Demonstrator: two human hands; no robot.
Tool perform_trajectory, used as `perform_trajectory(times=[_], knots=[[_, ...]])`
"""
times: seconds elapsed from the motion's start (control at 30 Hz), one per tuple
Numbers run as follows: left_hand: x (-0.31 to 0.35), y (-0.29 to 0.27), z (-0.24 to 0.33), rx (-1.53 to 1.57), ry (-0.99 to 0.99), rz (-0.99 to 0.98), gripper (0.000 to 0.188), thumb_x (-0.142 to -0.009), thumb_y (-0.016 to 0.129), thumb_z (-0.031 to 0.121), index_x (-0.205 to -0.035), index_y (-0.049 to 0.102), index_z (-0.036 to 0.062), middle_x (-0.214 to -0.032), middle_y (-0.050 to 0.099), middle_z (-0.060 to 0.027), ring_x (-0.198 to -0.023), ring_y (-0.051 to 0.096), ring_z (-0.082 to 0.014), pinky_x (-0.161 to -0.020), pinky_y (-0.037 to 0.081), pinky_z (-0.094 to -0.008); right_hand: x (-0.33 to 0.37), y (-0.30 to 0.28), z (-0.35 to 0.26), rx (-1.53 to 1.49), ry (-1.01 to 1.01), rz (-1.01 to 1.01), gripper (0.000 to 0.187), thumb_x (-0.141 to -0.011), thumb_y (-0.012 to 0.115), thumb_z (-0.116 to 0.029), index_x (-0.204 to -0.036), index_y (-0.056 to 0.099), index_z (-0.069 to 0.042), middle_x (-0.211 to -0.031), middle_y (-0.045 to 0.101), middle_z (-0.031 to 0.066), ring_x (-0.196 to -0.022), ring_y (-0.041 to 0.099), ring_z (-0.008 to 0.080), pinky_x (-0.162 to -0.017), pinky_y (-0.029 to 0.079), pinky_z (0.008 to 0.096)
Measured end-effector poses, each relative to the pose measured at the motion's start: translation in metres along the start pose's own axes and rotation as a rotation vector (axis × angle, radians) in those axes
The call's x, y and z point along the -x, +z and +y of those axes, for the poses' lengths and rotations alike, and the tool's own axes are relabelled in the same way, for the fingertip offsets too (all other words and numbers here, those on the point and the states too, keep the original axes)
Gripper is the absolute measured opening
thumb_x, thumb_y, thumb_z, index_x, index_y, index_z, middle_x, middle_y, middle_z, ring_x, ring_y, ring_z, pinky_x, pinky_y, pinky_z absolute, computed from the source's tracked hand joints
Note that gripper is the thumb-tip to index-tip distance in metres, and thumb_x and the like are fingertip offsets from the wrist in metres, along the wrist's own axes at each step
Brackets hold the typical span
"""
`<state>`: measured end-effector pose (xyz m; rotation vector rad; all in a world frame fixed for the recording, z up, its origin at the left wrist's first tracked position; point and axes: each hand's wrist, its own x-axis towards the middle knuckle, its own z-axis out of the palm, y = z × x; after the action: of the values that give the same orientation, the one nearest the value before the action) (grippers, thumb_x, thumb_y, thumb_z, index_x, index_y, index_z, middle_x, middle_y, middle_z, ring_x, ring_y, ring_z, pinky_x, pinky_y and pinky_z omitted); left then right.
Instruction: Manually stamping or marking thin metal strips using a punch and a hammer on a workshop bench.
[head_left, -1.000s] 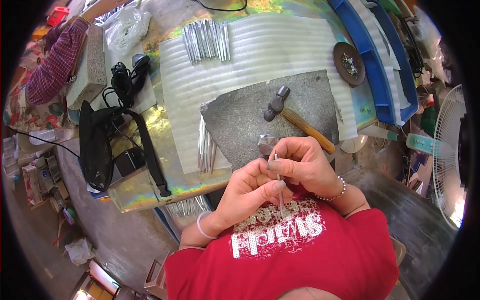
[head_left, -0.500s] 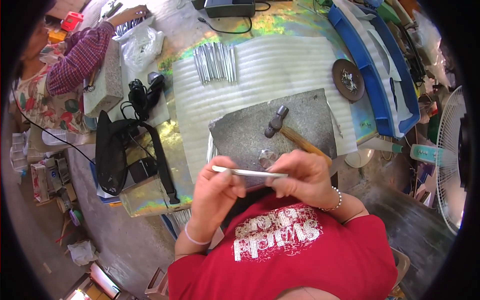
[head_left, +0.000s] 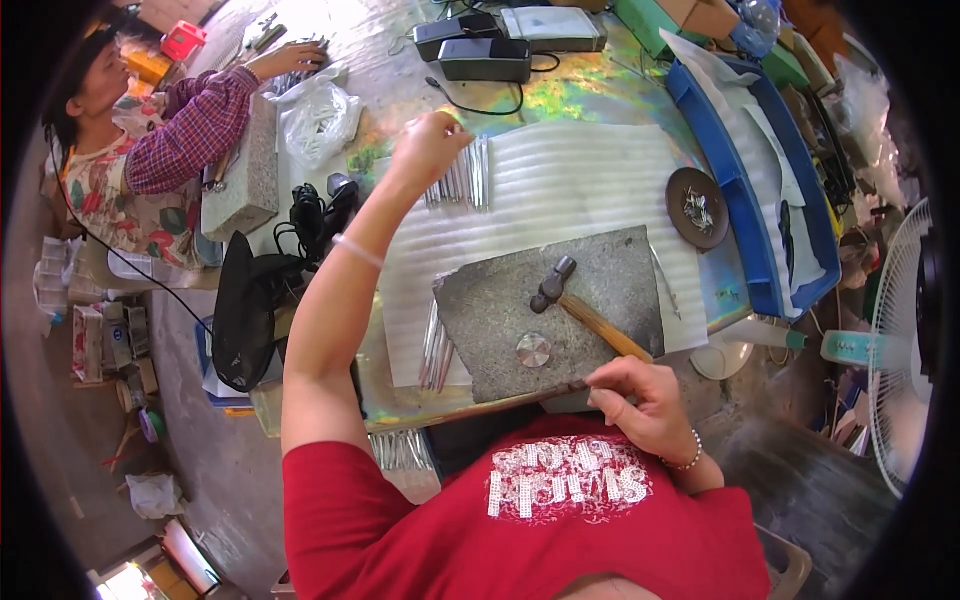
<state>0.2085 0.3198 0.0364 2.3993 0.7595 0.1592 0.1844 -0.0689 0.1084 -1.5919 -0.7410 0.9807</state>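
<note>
My left hand [head_left: 428,150] reaches out over a row of thin silver metal strips [head_left: 468,178] on the white foam sheet, covering the row's left part. Its fingers are bent and pinched at the upper ends of the strips; whatever they hold is hidden. By the table's near edge, my right hand [head_left: 645,408] is loosely curled, thumb and forefinger slightly apart, with nothing visible between them. Just beyond it is the wooden handle of a hammer [head_left: 590,315], which lies on a grey stone slab [head_left: 500,290]. A round metal disc [head_left: 533,349] rests on the slab, left of the handle.
More strips [head_left: 436,350] lie left of the slab. A brown dish [head_left: 697,209] of small metal pieces and a long blue tray [head_left: 745,200] are to the right, near a fan [head_left: 905,340]. A black bag [head_left: 245,320] lies left; a co-worker's arm [head_left: 205,125] reaches in beyond.
Both hands held a slender silver strip over the slab's near edge. My left hand has since gone forward to the row of strips; my right hand has let go and dropped slightly nearer me.
</note>
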Motion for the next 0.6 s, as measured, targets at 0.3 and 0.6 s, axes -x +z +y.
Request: perform_trajectory(times=[0.3,0.6], knots=[[0.061,-0.010,-0.002,-0.066,0.127,0.381,0.027,-0.078,0.064,0.021,-0.099,0.063,0.0046,-0.078,0.065,-0.0123,-0.072,0.062,-0.0263,-0.067,0.048,-0.0366,0.000,0.006,0.002,0.062,-0.010,0.018,0.012,-0.081,0.063,-0.002,-0.092,0.061,0.001,-0.075,0.060,0.0072,-0.061,0.059,0.0111,-0.057,0.046,0.0225],[0.257,0.003,-0.001,0.144,-0.142,0.021,0.054,-0.071,0.070,0.015,-0.119,0.048,0.0072,-0.095,0.058,-0.0136,-0.075,0.060,-0.0262,-0.066,0.050,-0.0369,-0.015,0.030,-0.002,0.228,-0.146,0.026,0.010,-0.081,0.062,0.000,-0.091,0.059,0.002,-0.073,0.058,0.0067,-0.058,0.053,0.0105,-0.053,0.041,0.0223]])
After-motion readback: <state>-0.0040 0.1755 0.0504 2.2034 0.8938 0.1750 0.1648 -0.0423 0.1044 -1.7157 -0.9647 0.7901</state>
